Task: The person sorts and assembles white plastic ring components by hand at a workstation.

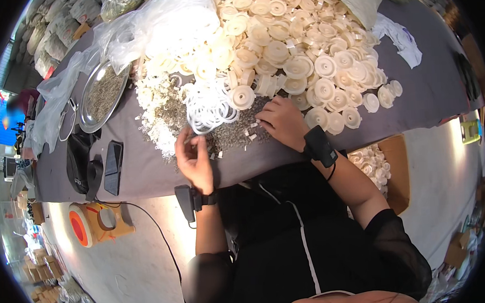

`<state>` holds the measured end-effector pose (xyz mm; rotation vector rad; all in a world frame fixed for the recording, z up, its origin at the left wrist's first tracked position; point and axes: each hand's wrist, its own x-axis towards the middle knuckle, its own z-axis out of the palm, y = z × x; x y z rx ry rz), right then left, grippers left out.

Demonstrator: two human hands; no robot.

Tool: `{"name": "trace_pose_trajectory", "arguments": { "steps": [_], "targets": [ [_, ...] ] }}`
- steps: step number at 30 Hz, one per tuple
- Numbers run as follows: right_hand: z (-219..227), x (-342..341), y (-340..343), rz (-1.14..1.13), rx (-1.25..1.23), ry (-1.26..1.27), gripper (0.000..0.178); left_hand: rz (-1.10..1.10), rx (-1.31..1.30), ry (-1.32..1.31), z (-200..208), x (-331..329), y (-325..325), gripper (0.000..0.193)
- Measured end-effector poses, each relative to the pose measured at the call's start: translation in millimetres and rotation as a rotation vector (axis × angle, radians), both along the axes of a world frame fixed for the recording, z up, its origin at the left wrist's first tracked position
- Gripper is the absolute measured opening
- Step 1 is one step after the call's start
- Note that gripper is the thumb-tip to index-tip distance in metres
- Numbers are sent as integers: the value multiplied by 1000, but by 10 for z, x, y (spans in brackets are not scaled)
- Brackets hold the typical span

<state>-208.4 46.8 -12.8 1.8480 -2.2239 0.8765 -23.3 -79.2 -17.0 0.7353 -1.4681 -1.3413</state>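
Observation:
Cream plastic wheel-like discs (pixel 326 65) lie in a large heap on the grey-covered table. In front of them sits a loose pile of white rings (pixel 210 109). My left hand (pixel 194 160) is at the near edge of these rings, its fingers bent and the thumb apart from them; I see nothing held in it. My right hand (pixel 284 123) rests over small grey metal pieces (pixel 236 132), just before the discs. Its fingers are curled together, with a tiny whitish bit at the tips too small to name. Small white plastic parts (pixel 156 117) are heaped left of the rings.
A metal tray (pixel 94 126) of small grey pieces stands at the left, near a black pouch (pixel 78 163) and a phone (pixel 113 167). Clear plastic bags (pixel 132 31) lie behind. Below the table are a cardboard box (pixel 395 168) of cream parts and a stool (pixel 101 223).

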Motion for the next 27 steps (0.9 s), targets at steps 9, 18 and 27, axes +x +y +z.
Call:
{"name": "trace_pose_trajectory", "arguments": {
  "steps": [9,18,27],
  "targets": [
    [32,32,1,-37,16,71,8,-198,-543,-359,73,7,352,16],
    [8,-14,-1,-89,67,136,7,-342,-835,-543,-6,-455,578,26],
    [50,41,-165,-61,123,160,10,-331,-904,-610,-46,-363,473,28]
  ]
}}
